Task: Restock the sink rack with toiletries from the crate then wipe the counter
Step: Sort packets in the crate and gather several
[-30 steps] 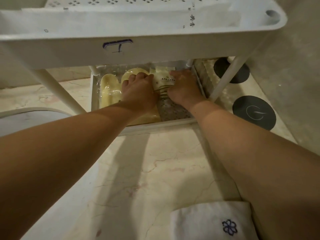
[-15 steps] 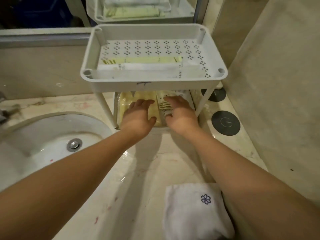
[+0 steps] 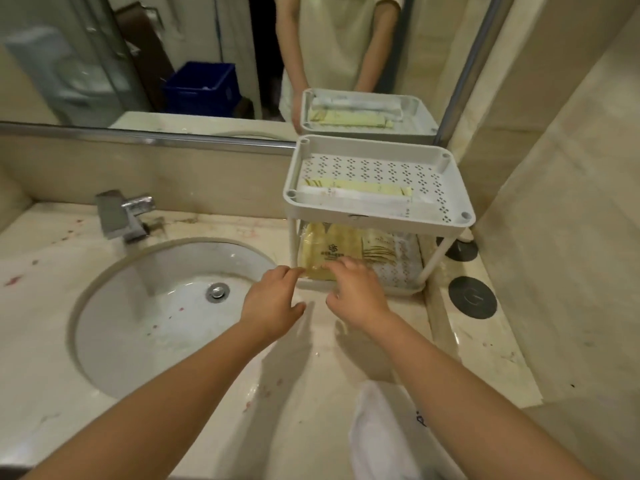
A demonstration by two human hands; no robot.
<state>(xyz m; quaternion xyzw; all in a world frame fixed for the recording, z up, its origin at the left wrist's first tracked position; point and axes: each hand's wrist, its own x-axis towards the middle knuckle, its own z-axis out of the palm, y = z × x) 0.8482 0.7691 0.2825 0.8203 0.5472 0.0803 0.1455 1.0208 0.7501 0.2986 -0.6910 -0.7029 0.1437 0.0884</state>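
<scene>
The rack (image 3: pixel 363 221) stands at the back of the desk (image 3: pixel 311 393), and both hands hover at its lower tier's front lip. The left hand (image 3: pixel 273 299) has a loose, spread grip that clamps nothing, its fingertips at the lip's left corner. The right hand (image 3: pixel 356 292) is likewise unclenched, fingers lying over the front edge of the yellow packs (image 3: pixel 332 251) on the lower tier; whether they press the packs or only brush them is blurred. More sachets (image 3: pixel 356 192) lie flat along the front of the top tier. The stocking looks nearly finished, so the step in hand seems to be squaring the lower packs. To do it well, push with flat fingers towards the rack's back so that no pack overhangs the lip, and steady the frame with the other hand, since its thin legs could skid on the glossy stone. The crate (image 3: pixel 201 88) shows only in the mirror, behind and left of the rack, so check it for leftovers. A white cloth (image 3: pixel 377 441) lies in front of the rack, ready for wiping. Pink spots dot the desk left of the rack, round the sink (image 3: pixel 138 341), and will want firm strokes.
</scene>
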